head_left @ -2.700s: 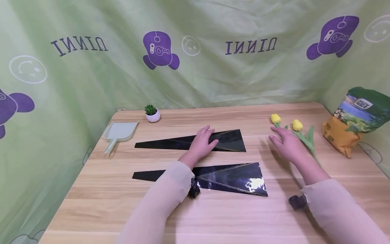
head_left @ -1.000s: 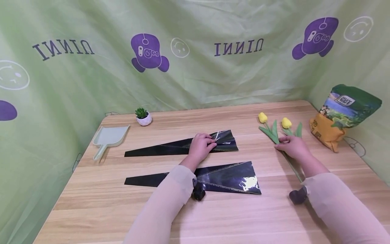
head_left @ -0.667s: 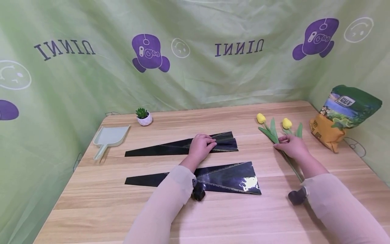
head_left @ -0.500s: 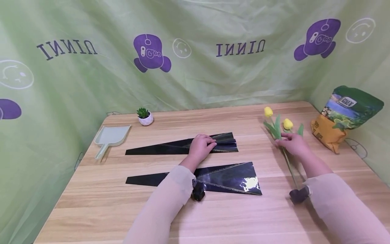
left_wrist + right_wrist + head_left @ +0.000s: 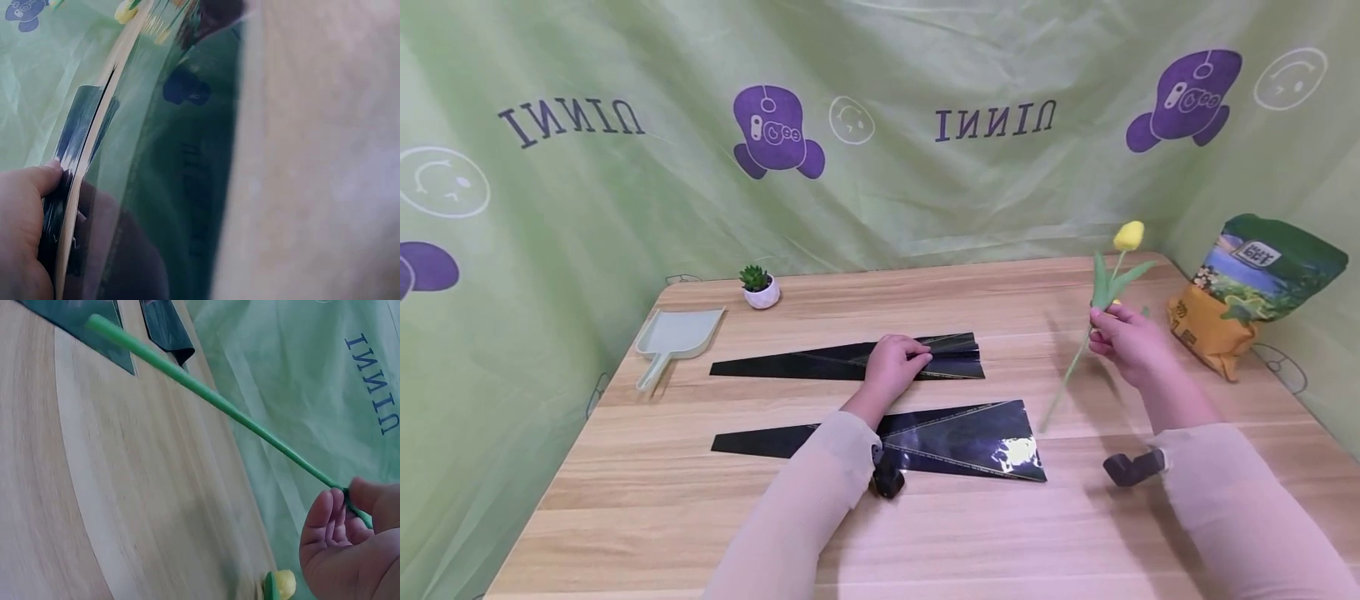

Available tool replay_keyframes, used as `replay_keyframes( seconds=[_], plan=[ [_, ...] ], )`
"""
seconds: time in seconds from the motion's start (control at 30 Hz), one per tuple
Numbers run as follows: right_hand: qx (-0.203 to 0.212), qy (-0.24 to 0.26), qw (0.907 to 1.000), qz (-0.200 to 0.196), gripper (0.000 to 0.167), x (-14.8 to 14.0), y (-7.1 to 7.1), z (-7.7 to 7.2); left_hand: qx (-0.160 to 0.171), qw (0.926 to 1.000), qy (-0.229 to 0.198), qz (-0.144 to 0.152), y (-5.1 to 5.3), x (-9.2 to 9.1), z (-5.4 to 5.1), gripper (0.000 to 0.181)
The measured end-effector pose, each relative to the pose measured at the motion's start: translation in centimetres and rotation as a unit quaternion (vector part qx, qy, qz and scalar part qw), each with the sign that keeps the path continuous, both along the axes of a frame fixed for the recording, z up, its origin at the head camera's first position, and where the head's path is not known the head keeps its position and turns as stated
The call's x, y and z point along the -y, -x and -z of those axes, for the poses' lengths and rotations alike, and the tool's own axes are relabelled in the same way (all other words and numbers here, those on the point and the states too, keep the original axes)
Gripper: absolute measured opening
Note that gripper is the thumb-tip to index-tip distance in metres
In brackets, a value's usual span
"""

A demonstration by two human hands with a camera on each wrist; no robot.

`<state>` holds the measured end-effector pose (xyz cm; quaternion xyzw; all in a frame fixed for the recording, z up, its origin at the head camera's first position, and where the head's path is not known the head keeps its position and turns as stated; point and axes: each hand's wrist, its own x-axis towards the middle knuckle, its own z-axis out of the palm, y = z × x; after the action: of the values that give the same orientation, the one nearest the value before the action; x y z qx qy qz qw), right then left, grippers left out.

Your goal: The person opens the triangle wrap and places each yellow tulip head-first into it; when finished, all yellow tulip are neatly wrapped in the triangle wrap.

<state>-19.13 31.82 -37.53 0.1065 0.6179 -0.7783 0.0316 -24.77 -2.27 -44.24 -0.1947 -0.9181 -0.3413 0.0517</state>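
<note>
One yellow tulip (image 5: 1101, 287) raised above the wood table (image 5: 625, 500), stem clamped between the thumb and fingers of the right hand (image 5: 1131, 337), just below the leaves. Bloom up and leaning right, two leaves spread beneath it, stem slanting down and left towards the broad end of the near sheet (image 5: 955, 437). In the right wrist view, stem tip crossing in front of that sheet's corner; touching or apart there, cannot tell. Beyond the right hand, mostly hidden in the head view, second tulip (image 5: 285, 584), partly showing at the bottom edge of the right wrist view.

Left hand (image 5: 891, 367) at the far sheet (image 5: 820, 362), thumb and fingertips together, pinching a raised fold near the broad end. Far sheet black and long, tapering to the left, narrow end lying on the table. Near sheet alike, closer to the person, glare on its broad end, crossed by the left arm in a pale sleeve (image 5: 805, 492). At the wrists, left camera (image 5: 889, 481) and right camera (image 5: 1122, 470), both black.

Farther out, dustpan (image 5: 679, 333) on the left, handle towards the person; white pot (image 5: 762, 293) with green succulent (image 5: 753, 277) beyond it; bag (image 5: 1258, 292) tilted at the right, orange below, green above. Behind everything, green cloth (image 5: 887, 208) printed in purple and white.
</note>
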Motion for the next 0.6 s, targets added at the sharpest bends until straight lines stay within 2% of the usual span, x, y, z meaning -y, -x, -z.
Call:
replay_keyframes(
  seconds=[0.17, 0.4, 0.47, 0.6],
  plan=[
    [-0.025, 0.079, 0.9935, 0.078, 0.015, 1.1, 0.3, 0.0, -0.005, 0.9999, -0.013, -0.002, -0.1, 0.1, 0.2, 0.018],
    [-0.025, 0.142, 0.9639, 0.224, 0.016, 2.3, 0.8, -0.2, -0.005, 0.9996, -0.028, -0.004, -0.2, 0.2, 0.3, 0.018],
    [-0.019, 0.148, 0.9572, 0.248, 0.015, 2.6, 0.9, -0.3, -0.007, 0.9995, -0.03, -0.005, -0.2, 0.2, 0.4, 0.018],
    [-0.015, 0.152, 0.9494, 0.274, 0.014, 3.1, 1.0, -0.3, -0.01, 0.9994, -0.031, -0.005, -0.2, 0.2, 0.5, 0.018]
  ],
)
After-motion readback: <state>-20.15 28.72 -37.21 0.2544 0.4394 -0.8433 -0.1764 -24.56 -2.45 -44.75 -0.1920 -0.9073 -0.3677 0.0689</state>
